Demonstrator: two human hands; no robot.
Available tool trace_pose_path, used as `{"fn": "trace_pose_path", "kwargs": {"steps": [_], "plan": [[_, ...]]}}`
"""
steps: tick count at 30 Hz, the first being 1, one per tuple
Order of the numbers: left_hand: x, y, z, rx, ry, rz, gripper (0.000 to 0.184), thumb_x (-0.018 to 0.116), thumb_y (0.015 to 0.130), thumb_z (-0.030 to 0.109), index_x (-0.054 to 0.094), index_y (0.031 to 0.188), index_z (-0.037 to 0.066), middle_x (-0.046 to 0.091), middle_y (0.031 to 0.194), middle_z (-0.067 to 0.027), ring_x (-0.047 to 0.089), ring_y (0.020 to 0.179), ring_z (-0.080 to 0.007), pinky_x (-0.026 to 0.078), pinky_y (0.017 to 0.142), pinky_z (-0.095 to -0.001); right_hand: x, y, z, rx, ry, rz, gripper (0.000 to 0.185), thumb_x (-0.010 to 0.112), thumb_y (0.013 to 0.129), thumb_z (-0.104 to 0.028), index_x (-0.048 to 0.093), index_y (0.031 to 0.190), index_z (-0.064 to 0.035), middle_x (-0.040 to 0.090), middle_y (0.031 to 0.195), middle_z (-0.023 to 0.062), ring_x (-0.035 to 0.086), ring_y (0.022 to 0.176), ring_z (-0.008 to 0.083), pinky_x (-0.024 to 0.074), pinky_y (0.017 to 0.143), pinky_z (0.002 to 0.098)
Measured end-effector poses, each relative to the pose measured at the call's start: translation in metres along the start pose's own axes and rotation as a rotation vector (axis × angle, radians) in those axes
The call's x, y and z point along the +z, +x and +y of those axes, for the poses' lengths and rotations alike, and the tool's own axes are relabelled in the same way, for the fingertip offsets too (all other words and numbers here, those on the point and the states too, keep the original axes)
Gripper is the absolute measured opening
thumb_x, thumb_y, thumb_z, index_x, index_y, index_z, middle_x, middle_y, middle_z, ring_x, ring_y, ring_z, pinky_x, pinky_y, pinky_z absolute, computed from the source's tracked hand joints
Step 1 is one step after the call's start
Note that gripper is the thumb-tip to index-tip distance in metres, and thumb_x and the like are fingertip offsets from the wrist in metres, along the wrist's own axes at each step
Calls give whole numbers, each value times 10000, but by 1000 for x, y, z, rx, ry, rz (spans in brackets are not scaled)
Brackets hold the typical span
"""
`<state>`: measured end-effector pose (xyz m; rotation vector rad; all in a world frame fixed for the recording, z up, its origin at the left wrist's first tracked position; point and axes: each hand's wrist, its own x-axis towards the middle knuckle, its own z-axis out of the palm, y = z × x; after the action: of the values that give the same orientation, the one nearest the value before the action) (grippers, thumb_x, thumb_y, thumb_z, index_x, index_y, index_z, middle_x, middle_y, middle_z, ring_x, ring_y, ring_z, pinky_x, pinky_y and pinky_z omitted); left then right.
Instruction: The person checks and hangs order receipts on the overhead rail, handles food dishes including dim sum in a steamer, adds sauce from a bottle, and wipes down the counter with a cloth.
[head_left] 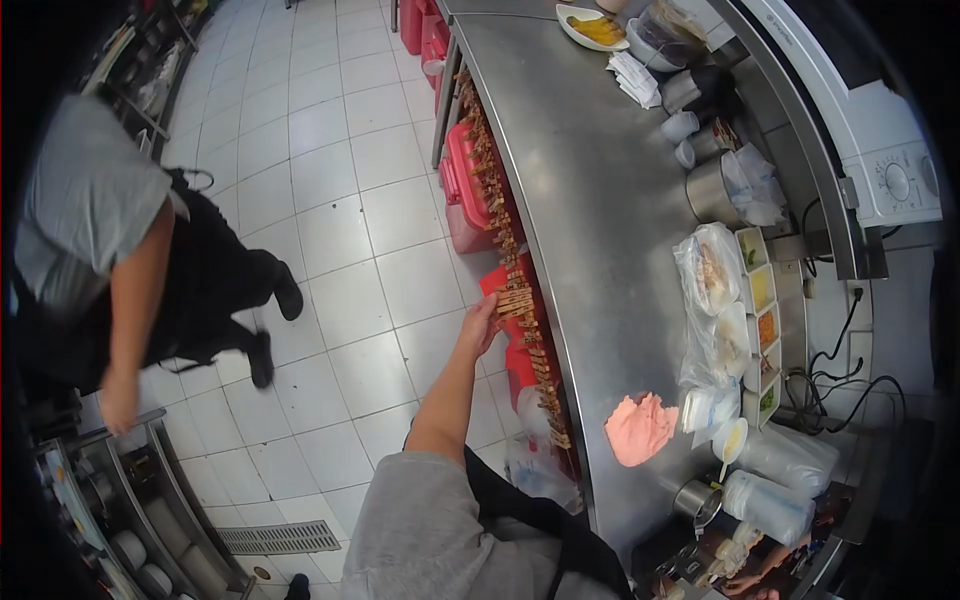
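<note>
My left hand (482,322) reaches out to the long row of small wooden pieces, which look like clothespins (515,302), along the side of the steel counter (590,200). Its fingers are closed on the end of a few of these pieces. The row runs beside the counter's edge, above red containers. My right hand cannot be made out. A crumpled pink cloth (640,430) lies on the counter.
Red bins (465,190) stand under the counter. A tray of food compartments (762,290), plastic bags (712,270), metal pots (710,190) and a yellow-food plate (595,28) line the counter's back. Another person (90,220) is at left on the tiled floor. Shelving (150,490) stands lower left.
</note>
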<state>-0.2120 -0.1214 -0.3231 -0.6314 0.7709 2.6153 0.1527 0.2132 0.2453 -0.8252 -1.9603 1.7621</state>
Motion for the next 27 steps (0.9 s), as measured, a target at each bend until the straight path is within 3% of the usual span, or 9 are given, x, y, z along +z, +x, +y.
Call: {"fn": "trace_pose_path", "kwargs": {"steps": [4,7,10,13,16,24,26,27], "plan": [[-9,3,-5,-5,88,-92,354,555,903,214,489,1225,83,582,1119,4,523,1006,-116,428,812,-294,0,5,6,-9,10,-44,230,550,885,-89,570,1107,-33,616,1033,122,576,895,221,454,834,363],[-5,1,-14,-40,69,56,397,541,907,182,435,1269,58,537,1180,-3,503,1013,-111,401,879,-299,-6,3,10,3,30,-51,231,549,887,-92,565,1111,-35,610,1050,118,572,910,220,452,845,367],[-2,7,-23,-157,70,167,404,507,917,185,405,1293,78,502,1217,-13,482,1053,-129,338,963,-388,-17,1,14,4,6,-28,235,546,892,-101,557,1117,-36,603,1062,114,567,920,215,450,856,370],[-4,20,-38,-225,226,106,359,477,926,203,440,1275,126,525,1205,-7,452,1121,-147,253,995,-496,-18,-5,14,15,-3,-23,235,538,898,-110,554,1119,-32,600,1059,111,563,927,207,448,866,367],[-3,21,-46,-218,101,-15,320,474,926,240,484,1237,163,544,1194,6,435,1148,-158,212,988,-552,-14,-9,14,5,1,-16,232,531,903,-112,554,1118,-27,598,1050,110,558,924,201,445,860,354],[6,-30,-6,-64,221,212,449,596,864,270,483,1273,123,537,1227,-8,426,1180,-162,256,993,-477,-15,-21,25,-60,61,32,235,551,884,-91,578,1107,-22,598,1028,108,543,878,188,440,788,295],[0,-37,4,-10,319,281,500,610,854,277,461,1294,93,514,1263,-36,411,1208,-178,287,990,-444,-61,-21,46,44,120,29,217,574,884,-139,593,1066,-23,593,992,114,540,861,190,442,756,275],[-12,-40,6,28,377,329,522,613,851,279,450,1303,76,500,1284,-53,403,1218,-189,308,985,-427,-63,-18,55,-7,78,21,313,535,908,-178,479,1197,-73,515,975,4,489,822,114,413,728,258]]}}
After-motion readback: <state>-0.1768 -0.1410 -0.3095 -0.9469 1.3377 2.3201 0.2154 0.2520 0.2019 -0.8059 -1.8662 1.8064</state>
